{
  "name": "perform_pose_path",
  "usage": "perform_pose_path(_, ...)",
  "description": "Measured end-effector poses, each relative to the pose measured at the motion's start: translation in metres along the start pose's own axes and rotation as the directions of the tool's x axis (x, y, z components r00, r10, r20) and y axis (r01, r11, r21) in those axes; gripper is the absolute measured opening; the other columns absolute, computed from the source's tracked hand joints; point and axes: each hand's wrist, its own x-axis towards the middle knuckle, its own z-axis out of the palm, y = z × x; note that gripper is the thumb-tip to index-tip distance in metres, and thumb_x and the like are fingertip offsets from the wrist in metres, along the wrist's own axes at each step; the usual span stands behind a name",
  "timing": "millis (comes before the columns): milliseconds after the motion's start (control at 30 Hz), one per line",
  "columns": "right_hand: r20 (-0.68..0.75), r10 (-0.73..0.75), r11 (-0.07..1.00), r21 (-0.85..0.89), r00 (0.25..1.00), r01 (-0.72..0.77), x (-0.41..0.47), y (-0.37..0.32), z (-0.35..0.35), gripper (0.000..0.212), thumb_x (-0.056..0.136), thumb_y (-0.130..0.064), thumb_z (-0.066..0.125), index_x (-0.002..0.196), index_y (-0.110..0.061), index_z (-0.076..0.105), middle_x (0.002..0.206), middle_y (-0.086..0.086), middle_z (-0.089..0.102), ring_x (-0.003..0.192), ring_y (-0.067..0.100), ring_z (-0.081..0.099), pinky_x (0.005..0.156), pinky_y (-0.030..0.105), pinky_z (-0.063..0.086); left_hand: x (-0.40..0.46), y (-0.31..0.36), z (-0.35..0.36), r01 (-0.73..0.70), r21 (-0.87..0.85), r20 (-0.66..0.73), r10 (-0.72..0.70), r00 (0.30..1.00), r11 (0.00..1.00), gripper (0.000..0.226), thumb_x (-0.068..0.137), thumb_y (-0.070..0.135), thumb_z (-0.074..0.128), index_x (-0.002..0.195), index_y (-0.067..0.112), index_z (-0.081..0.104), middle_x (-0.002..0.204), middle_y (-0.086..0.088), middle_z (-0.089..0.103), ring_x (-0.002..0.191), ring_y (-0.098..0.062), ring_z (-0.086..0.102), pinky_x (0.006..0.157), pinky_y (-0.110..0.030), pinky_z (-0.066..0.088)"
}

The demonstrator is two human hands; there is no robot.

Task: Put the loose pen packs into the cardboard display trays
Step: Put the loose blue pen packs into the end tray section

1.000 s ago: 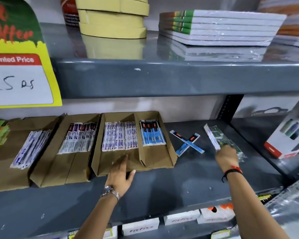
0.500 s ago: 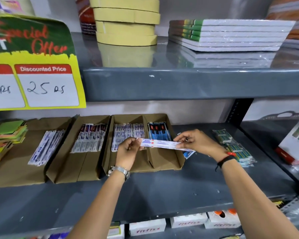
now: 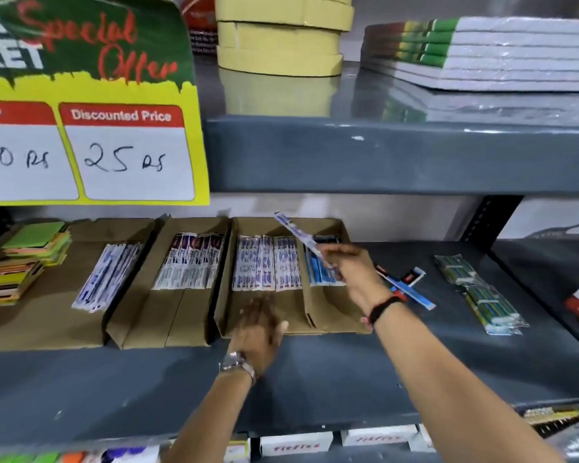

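Three brown cardboard display trays stand side by side on the grey shelf. The right tray (image 3: 328,312) holds white-and-blue pen packs (image 3: 264,265) and blue packs (image 3: 320,274). My right hand (image 3: 346,265) grips a white pen pack (image 3: 295,230) by one end, slanting up to the left above this tray. My left hand (image 3: 258,324) lies flat on the tray's front part, fingers apart, holding nothing. Two loose blue packs (image 3: 411,285) lie crossed on the shelf right of the tray.
The middle tray (image 3: 168,315) and left tray (image 3: 47,315) also hold packs. Coloured paper pads (image 3: 24,259) are stacked at far left. Green wrapped packs (image 3: 482,295) lie at right. Above, an upper shelf (image 3: 381,155) overhangs, with a price sign (image 3: 91,128).
My left hand let go of the white pack and dropped onto the tray's front. My right hand now holds the pack alone, tilted up over the right tray.
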Motion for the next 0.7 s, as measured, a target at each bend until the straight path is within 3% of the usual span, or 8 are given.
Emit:
perform_pose_path(33,-0.012,0.040,0.999,0.018,0.999,-0.040,0.004,-0.001,0.015,0.019,0.088,0.007,0.052,0.098,0.008,0.068,0.050,-0.016,0.064,0.045,-0.006,0.054,0.041,0.006,0.040,-0.004,-0.003,0.006,-0.051,0.080,-0.014,0.053,0.999,0.995,0.065,0.088,0.047,0.022,0.134,0.001,0.028,0.141,-0.022,0.038,0.131,-0.034,0.035,0.110,-0.043,0.027)
perform_pose_path(133,-0.020,0.091,0.996,-0.006,0.996,-0.091,0.011,-0.001,0.048,0.025,0.085,0.007,0.045,0.080,-0.008,0.064,0.059,-0.003,0.060,0.052,0.004,0.055,0.057,0.014,0.041,-0.004,-0.007,0.014,-0.130,0.169,-0.086,0.146,0.985,0.977,0.057,0.072,0.030,0.071,0.113,-0.007,0.054,0.118,-0.025,0.060,0.109,-0.039,0.058,0.087,-0.056,0.047)
perform_pose_path(167,-0.052,0.085,0.996,-0.038,0.995,-0.087,0.017,0.003,0.057,0.025,0.083,0.008,0.044,0.080,-0.005,0.065,0.061,0.003,0.065,0.058,0.008,0.061,0.064,0.018,0.045,-0.003,-0.006,0.015,-0.142,0.159,-0.082,0.156,0.984,0.977,0.060,0.065,0.028,0.077,0.110,-0.007,0.057,0.115,-0.025,0.062,0.106,-0.038,0.060,0.084,-0.056,0.049)
perform_pose_path(233,-0.063,0.048,0.972,-0.225,0.997,-0.061,0.026,0.011,0.068,0.021,0.086,-0.003,0.054,0.098,0.000,0.071,0.093,0.011,0.074,0.093,0.018,0.067,0.088,0.027,0.049,0.000,-0.007,0.017,-0.142,0.152,-0.106,0.159,0.982,0.978,0.062,0.064,0.028,0.079,0.110,-0.006,0.057,0.115,-0.024,0.063,0.106,-0.037,0.060,0.085,-0.055,0.049)
perform_pose_path(300,-0.035,0.008,0.887,-0.461,0.999,-0.023,0.031,0.021,0.075,0.023,0.087,-0.015,0.061,0.106,-0.008,0.072,0.118,0.007,0.070,0.114,0.024,0.060,0.107,0.040,0.041,0.001,-0.011,0.019,-0.149,0.140,-0.116,0.166,0.979,0.979,0.063,0.073,0.032,0.070,0.120,-0.004,0.048,0.127,-0.024,0.054,0.119,-0.036,0.050,0.099,-0.052,0.039)
perform_pose_path(400,-0.009,-0.006,0.793,-0.610,1.000,-0.001,0.035,0.028,0.080,0.024,0.085,-0.020,0.063,0.107,-0.018,0.070,0.120,0.002,0.069,0.118,0.025,0.057,0.110,0.048,0.031,0.003,-0.016,0.027,-0.161,0.109,-0.129,0.174,0.976,0.981,0.063,0.087,0.039,0.048,0.134,0.001,0.028,0.145,-0.019,0.031,0.137,-0.031,0.025,0.115,-0.042,0.012)
perform_pose_path(567,0.014,-0.026,0.603,-0.798,1.000,0.026,0.036,0.030,0.089,0.019,0.087,-0.020,0.057,0.100,-0.016,0.071,0.121,0.007,0.067,0.126,0.031,0.047,0.108,0.051,0.023,0.006,-0.020,0.032,-0.176,0.115,-0.128,0.190,0.973,0.978,0.066,0.089,0.045,0.038,0.138,0.006,0.017,0.151,-0.014,0.019,0.140,-0.025,0.014,0.116,-0.036,0.004)
perform_pose_path(700,0.046,-0.021,0.505,-0.862,0.999,0.050,0.038,0.035,0.090,0.025,0.087,-0.008,0.053,0.107,-0.013,0.068,0.122,0.011,0.064,0.128,0.034,0.039,0.104,0.048,0.025,0.006,-0.020,0.032,-0.174,0.098,-0.169,0.189,0.967,0.980,0.065,0.087,0.042,0.046,0.135,0.003,0.025,0.147,-0.018,0.029,0.137,-0.029,0.024,0.115,-0.041,0.011)
